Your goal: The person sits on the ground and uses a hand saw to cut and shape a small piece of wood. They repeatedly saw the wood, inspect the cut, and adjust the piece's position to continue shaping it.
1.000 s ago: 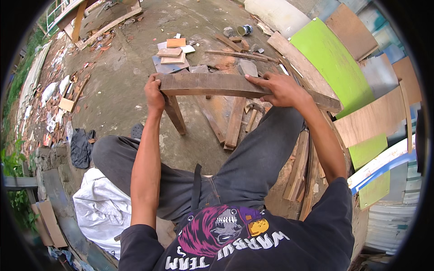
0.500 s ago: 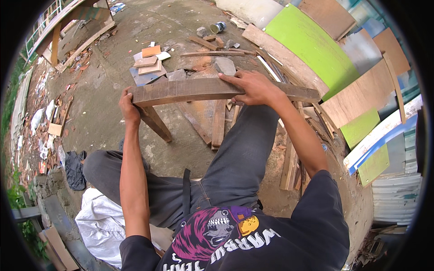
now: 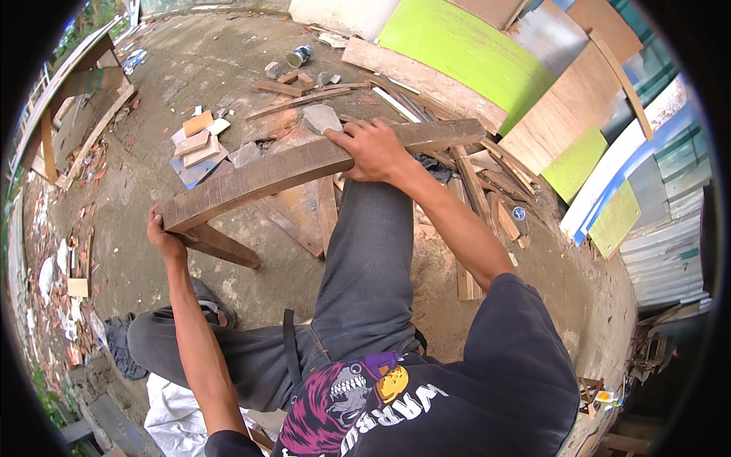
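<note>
A long brown wooden beam [image 3: 255, 180] lies slantwise across the space before me, its right end farther away than its left. At its left end, a shorter wooden piece [image 3: 228, 247] meets it at an angle and points down toward the ground; the joint itself is partly hidden. My left hand [image 3: 165, 238] is closed around the beam's left end, thumb up against the end face. Nearer the right end, my right hand [image 3: 371, 152] grips over the top, fingers curled across the beam. The beam passes just beyond my raised right knee.
Wood offcuts [image 3: 495, 217] lie heaped at right, with a leaning green panel [image 3: 464, 65] behind. Small boards [image 3: 199, 145] sit stacked on the ground beyond the beam, near a tin can [image 3: 299, 55]. White cloth [image 3: 171, 419] lies by my left hip.
The view has turned right, shifting the scene leftward. Both hands still hold the beam; its left end now sits lower in the picture and the beam slants more.
</note>
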Available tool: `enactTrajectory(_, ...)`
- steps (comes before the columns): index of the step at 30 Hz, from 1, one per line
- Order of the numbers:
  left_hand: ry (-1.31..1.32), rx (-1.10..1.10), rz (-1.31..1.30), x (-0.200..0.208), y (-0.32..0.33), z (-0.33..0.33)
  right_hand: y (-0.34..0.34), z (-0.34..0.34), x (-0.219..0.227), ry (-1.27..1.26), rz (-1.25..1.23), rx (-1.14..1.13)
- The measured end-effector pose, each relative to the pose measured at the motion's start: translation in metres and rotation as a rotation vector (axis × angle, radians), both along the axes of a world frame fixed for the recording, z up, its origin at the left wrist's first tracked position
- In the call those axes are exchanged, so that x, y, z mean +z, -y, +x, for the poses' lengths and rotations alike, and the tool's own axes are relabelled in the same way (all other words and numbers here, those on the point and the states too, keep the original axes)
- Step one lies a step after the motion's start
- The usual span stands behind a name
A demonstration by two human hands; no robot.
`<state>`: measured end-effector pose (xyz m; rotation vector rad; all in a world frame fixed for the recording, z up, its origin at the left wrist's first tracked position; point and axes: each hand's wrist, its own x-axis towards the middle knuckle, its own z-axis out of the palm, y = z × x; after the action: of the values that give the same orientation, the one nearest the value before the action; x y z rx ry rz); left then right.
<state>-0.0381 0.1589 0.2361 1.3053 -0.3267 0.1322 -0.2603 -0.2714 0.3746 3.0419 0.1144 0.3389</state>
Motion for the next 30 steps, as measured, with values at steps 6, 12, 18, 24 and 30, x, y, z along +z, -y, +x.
enactTrajectory(6, -0.003, 0.035, -0.001, 0.01, 0.018, -0.011, 0.003, -0.001, -0.006, -0.055, 0.037, -0.063)
enactTrajectory(12, -0.045, 0.023, -0.019, 0.014, 0.017, -0.013, -0.001, -0.007, -0.007, -0.07, 0.071, -0.076)
enactTrajectory(18, -0.065, 0.015, -0.027, 0.012, 0.021, -0.014, 0.001, -0.012, -0.01, -0.029, 0.072, -0.074)
enactTrajectory(24, -0.074, -0.001, 0.037, 0.015, 0.014, -0.01, 0.0, -0.014, -0.014, 0.072, 0.041, -0.034)
enactTrajectory(30, -0.156, -0.064, -0.033, 0.029, 0.032, -0.028, 0.004, -0.014, -0.016, 0.028, 0.072, -0.034)
